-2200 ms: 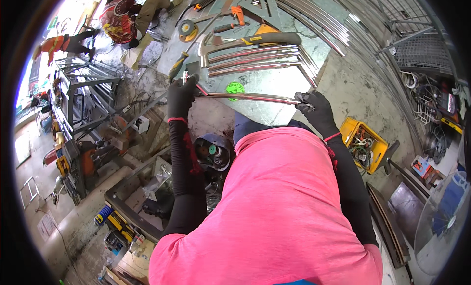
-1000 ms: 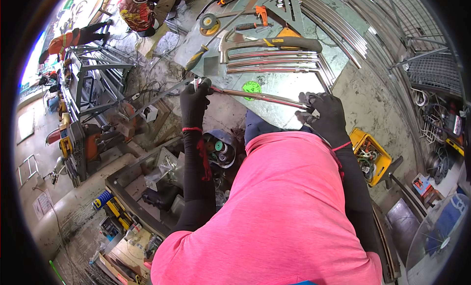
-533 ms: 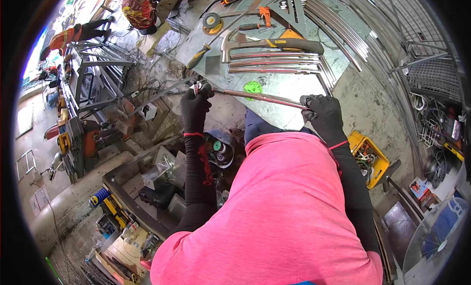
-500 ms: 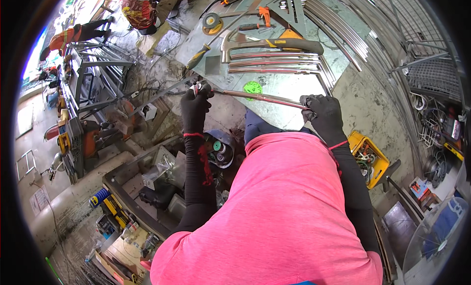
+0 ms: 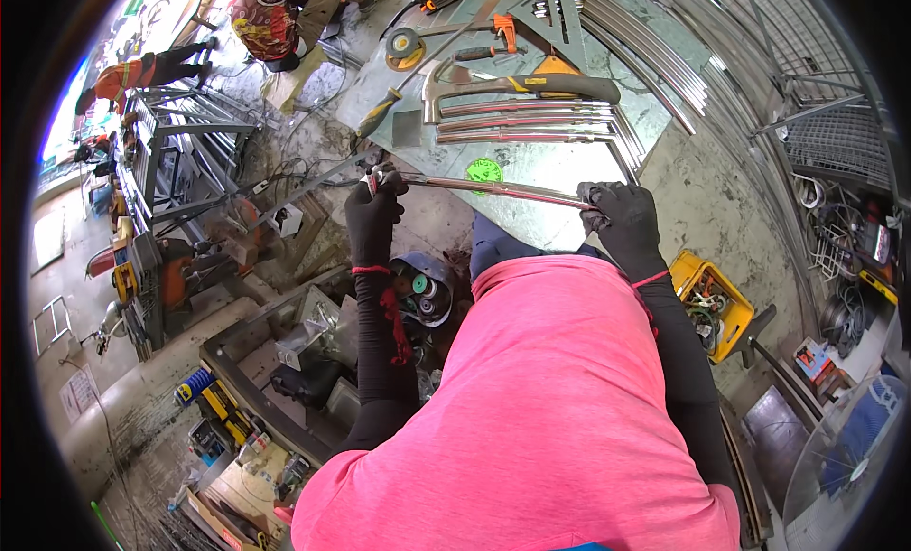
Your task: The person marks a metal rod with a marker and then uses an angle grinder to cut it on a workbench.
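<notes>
This is a metalworking shop — a tabletop (image 5: 543, 162) carries a hammer (image 5: 558, 86), an orange clamp (image 5: 505, 34), a screwdriver (image 5: 380, 112) and bright metal tubes (image 5: 517, 136); longer metal lengths (image 5: 650, 57) lie fanned beyond them, grey metal frames (image 5: 199, 130) stand at left, and a yellow bin (image 5: 738, 318) of jumbled gear sits on the floor (image 5: 707, 167) — stained and scuffed.

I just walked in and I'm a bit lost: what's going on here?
A person in a pink shirt is holding a slim, shiny metal tube near its ends, gloved left hand at one, gloved right hand at the other. Similar tubes lie on the metal-topped table ahead, with a hammer next to them. Two other people are farther off, upper left.
</notes>
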A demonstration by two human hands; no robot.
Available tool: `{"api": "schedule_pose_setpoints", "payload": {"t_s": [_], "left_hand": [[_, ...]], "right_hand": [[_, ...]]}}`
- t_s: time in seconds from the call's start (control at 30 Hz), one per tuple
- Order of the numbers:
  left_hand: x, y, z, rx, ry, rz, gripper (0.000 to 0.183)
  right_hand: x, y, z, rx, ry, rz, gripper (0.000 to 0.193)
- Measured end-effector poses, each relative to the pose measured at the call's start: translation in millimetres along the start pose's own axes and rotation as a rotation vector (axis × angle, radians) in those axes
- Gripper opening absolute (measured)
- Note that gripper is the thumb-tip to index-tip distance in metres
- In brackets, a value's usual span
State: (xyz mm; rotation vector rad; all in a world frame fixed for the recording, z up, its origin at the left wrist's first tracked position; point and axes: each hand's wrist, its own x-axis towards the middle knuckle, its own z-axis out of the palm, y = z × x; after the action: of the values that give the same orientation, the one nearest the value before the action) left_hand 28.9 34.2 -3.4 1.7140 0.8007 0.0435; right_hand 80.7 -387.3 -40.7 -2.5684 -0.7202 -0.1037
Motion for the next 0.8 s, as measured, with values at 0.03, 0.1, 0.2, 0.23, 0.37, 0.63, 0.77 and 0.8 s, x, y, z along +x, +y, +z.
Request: {"api": "schedule_pose_setpoints", "payload": {"t_s": [0.03,0.1,0.2,0.23,0.37,0.63,0.77,0.8], "left_hand": [[-1,0,0,-0.002,0.001,-0.001,0.028],[-2,0,0,-0.005,0.005,-0.002,0.028],[-4,-2,-1,-0.008,-0.009,0.007,0.028],[-4,-2,-1,-0.019,-0.010,0.005,0.028],[-8,-1,3,-0.040,-0.008,-0.016,0.026],[-17,-5,21,-0.101,-0.033,0.000,0.020],[-22,-3,29,-0.081,-0.041,-0.009,0.021],[-24,-4,30,-0.075,-0.043,-0.010,0.022]], "right_hand": [[0,0,0,-0.002,0.000,-0.003,0.030],[0,0,-1,-0.003,-0.008,-0.004,0.030],[0,-1,-3,0.003,-0.022,-0.004,0.030],[0,-1,-3,0.005,-0.020,-0.008,0.030],[2,-4,-7,0.021,-0.034,-0.006,0.031],[0,-4,-6,0.022,0.038,-0.022,0.032],[-7,1,-6,-0.015,0.021,0.024,0.033],[-9,0,-8,-0.032,0.021,0.040,0.033]]}}
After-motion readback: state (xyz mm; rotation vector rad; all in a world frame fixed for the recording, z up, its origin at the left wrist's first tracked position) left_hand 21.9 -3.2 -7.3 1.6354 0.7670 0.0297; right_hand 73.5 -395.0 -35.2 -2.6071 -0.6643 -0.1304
